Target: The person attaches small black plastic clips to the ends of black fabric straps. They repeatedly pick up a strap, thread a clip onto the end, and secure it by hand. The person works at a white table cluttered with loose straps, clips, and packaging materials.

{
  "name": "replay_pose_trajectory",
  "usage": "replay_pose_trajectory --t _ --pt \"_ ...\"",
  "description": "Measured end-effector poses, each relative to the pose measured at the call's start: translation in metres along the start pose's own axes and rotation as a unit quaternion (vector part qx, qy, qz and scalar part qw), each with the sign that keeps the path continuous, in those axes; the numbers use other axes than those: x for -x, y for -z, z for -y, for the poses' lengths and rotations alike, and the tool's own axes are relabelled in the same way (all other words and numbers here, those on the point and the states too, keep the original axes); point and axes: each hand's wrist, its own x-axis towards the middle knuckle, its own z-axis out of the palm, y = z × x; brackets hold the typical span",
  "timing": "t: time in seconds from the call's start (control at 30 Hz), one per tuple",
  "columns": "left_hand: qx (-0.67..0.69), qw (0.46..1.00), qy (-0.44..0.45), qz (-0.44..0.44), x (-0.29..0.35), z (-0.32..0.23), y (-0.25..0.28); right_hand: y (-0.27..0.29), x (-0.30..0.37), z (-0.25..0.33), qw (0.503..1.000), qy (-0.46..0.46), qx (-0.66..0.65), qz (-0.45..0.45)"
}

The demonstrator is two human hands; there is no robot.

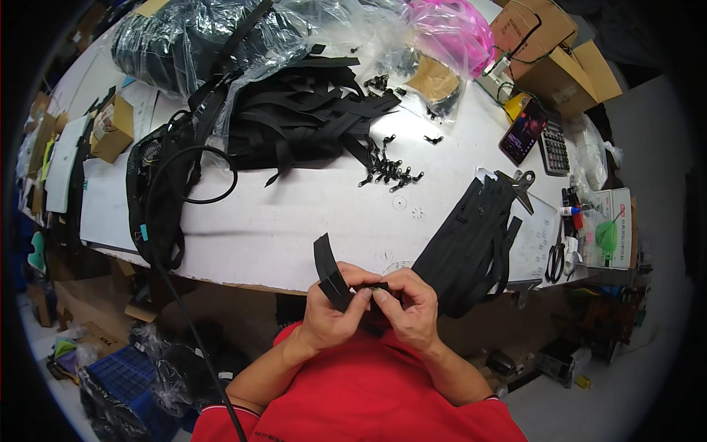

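Note:
Close to my body, at the table's front edge, my left hand [331,315] and my right hand [409,308] are both closed on a black zipper strip [330,269]. One end of it sticks up past my left hand. The thumbs and fingertips meet around the strip's middle; whether a slider sits between them is hidden. Ahead of my hands, small black zipper sliders [389,171] lie loose on the white table [294,228]. Right of my right hand, a stack of black zipper strips [465,239] hangs over the edge, by a metal clip [521,190].
Loose black strips [294,110] are heaped at the back, beside a black plastic-wrapped bundle [177,55]. A black cable [194,202] loops at left. Farther right are a phone [523,131], a calculator [554,147], scissors [555,261] and cardboard boxes [571,77].

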Motion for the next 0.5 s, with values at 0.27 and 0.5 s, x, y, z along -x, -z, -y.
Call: replay_pose_trajectory --t 0.27,0.5 --pt "0.006 1.000 0.009 -0.010 0.000 -0.002 0.000 0.001 -0.002 -0.003 1.000 0.010 -0.006 0.018" --pt "0.016 0.999 0.020 -0.047 0.002 0.002 -0.003 -0.002 0.001 0.006 0.999 -0.004 0.032 0.012"
